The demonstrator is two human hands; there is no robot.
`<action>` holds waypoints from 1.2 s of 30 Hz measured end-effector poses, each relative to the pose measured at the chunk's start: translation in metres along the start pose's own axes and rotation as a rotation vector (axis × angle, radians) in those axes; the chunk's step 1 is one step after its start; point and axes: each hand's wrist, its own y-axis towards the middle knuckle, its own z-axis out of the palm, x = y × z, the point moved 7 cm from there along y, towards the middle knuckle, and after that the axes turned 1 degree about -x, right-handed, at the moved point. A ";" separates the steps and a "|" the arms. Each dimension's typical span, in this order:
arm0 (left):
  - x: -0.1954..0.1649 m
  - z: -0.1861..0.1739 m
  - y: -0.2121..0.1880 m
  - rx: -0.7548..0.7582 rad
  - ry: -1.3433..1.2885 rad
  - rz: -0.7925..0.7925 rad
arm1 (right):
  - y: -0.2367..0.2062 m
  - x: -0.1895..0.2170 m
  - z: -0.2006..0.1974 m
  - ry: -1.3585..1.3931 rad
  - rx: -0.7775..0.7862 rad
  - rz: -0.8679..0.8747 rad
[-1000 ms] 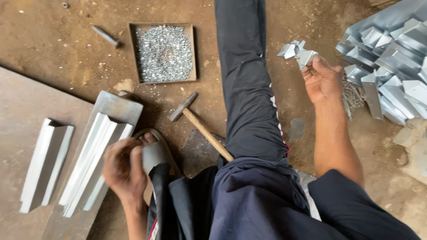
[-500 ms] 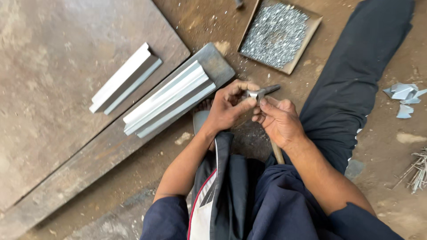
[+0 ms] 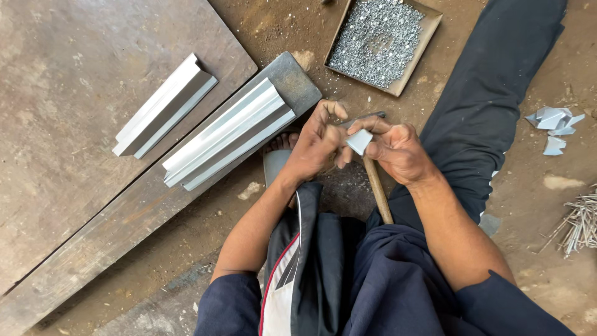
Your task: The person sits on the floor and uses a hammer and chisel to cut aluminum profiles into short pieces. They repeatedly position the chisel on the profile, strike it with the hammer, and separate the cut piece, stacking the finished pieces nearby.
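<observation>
Both hands meet at frame centre, over the person's lap. Right hand (image 3: 398, 149) is curled, thumb and fingers pinched on a small bent sheet-metal piece (image 3: 359, 140), light grey, folded at an angle. Left hand (image 3: 316, 144) comes in from 9 o'clock of that piece, fingers bent and tips touching its edge; whether it carries any of the piece's weight, can't tell. So the piece sits between the two hands, clear of the ground, pinched at fingertips. Hammer (image 3: 375, 174) lies on the dirt right under the hands: wooden handle runs toward 6 o'clock, dark head pokes out at 12 o'clock above the knuckles; neither hand is on it. At 12 to 1 o'clock of the hands, near, a shallow square tray (image 3: 430, 38) full of small silver fasteners, too small to tell the kind. At 9 to 10 o'clock, a long steel block (image 3: 124, 218) runs diagonally, with a stack of long folded metal channels (image 3: 227, 135) on its upper end. Further out at 10 o'clock a separate pair of channels (image 3: 163, 107) lies on a flat brown plate (image 3: 68, 68). At 3 o'clock, well apart, a few more small bent pieces (image 3: 553, 124) on the dirt. At 4 o'clock, frame edge, a bundle of thin wires or rods (image 3: 578, 224). Person's extended leg in dark trousers (image 3: 497, 93) runs to 1 o'clock.
</observation>
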 end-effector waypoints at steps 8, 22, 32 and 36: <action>-0.005 -0.003 -0.008 0.004 0.167 0.071 | 0.001 -0.002 -0.014 -0.166 -0.167 -0.075; 0.000 0.002 -0.007 -0.060 0.024 0.045 | 0.008 0.034 0.046 -1.190 -0.212 -0.380; 0.000 -0.007 -0.005 -0.112 -0.023 0.092 | 0.000 0.039 0.036 -1.184 -0.356 -0.350; 0.013 -0.019 -0.003 -0.241 0.057 0.069 | 0.001 0.045 0.039 -1.247 -0.419 -0.401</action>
